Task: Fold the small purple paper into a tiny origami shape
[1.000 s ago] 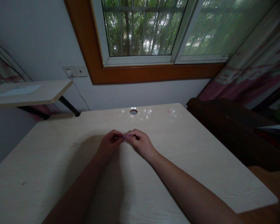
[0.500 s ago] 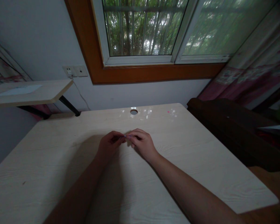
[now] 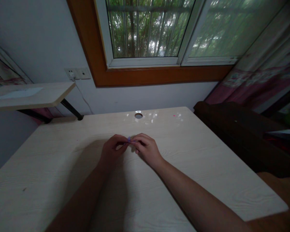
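Observation:
A tiny purple strip-like piece (image 3: 129,139) shows between my fingertips above the middle of the desk. Its kind is too small to make out, and most of it is hidden by the fingers. From the left, my left hand (image 3: 113,149) pinches it with thumb and forefinger. My right hand (image 3: 147,146) closes on it from the other side, thumb and forefinger pressed together. The two sets of fingertips almost meet.
The pale wooden desk (image 3: 183,174) has a round cable hole (image 3: 138,115) near its back edge. A raised shelf (image 3: 38,96) on black legs stands at the back left. Dark furniture (image 3: 232,129) sits right of the desk, below a curtain (image 3: 256,77).
More of the purple piece now sticks up between the fingertips. My left fingers have shifted slightly; my right hand stays almost in place.

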Demonstrator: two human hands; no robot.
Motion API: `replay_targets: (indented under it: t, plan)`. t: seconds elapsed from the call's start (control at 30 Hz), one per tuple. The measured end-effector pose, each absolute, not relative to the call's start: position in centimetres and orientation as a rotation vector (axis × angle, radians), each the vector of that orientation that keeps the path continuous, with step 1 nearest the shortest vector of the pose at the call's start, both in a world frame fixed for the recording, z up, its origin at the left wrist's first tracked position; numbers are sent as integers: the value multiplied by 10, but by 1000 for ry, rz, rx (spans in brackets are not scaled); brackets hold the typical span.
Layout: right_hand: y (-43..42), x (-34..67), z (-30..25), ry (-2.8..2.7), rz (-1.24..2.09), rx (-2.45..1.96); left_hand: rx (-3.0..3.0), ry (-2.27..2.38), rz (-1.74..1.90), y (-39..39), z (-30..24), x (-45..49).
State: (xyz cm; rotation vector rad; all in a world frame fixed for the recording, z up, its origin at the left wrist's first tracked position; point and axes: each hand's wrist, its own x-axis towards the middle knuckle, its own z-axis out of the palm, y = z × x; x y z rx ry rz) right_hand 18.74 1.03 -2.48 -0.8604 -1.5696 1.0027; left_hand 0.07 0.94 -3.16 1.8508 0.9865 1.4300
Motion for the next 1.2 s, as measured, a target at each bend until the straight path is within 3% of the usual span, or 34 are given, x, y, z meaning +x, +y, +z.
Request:
replay_targets:
  t: [0.67,1.2]
  plan:
    - [16,182,-36,-1263,1388,-945,1592,1144,1284,10,-32,6]
    - [17,182,-39,-1264,1364,-975,1430,1112,1191,14,-32,7]
